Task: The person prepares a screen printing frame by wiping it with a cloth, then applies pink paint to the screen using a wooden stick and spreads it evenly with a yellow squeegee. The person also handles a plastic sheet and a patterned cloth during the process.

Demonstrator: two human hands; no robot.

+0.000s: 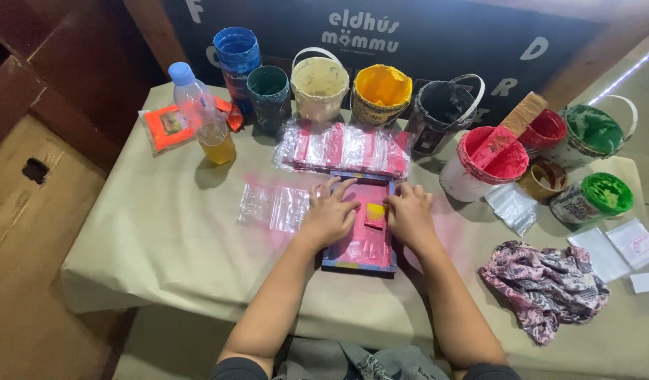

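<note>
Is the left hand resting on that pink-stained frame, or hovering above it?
Touching. The head view shows the left hand lying flat with its fingers spread across the pink-stained frame, no gap or shadow between them.

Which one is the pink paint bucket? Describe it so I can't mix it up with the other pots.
Follow the row of paint pots along the far edge of the table to its right end. The pink paint bucket is the white one just right of the right hand, in front of the black bucket. Only it has a pink-smeared flat scraper standing in it.
</note>
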